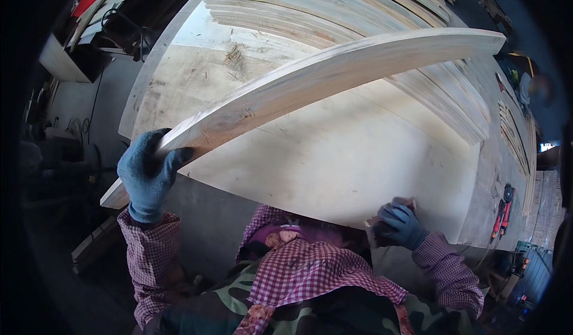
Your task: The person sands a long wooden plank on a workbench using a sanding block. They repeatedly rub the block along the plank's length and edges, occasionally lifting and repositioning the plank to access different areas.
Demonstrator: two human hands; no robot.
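My left hand [146, 174], in a blue-grey work glove, grips a long pale wooden board [250, 114] near its near-left end, with the thumb on the broad face. The board stands on its edge and slants up to the far right, its surface marked by a knot. At the table's front edge, my gloved right hand [403, 224] is closed round a flat brownish piece [376, 232]. Only its edges show past the fingers, so I cannot tell its exact kind.
Stacked pale boards [322, 12] lie across the back of the wooden worktable [358, 156], and more boards [453, 99] lie at right. Wood shavings [236, 57] sit at back left. Red-handled pliers-like tools [502, 212] rest near the right edge.
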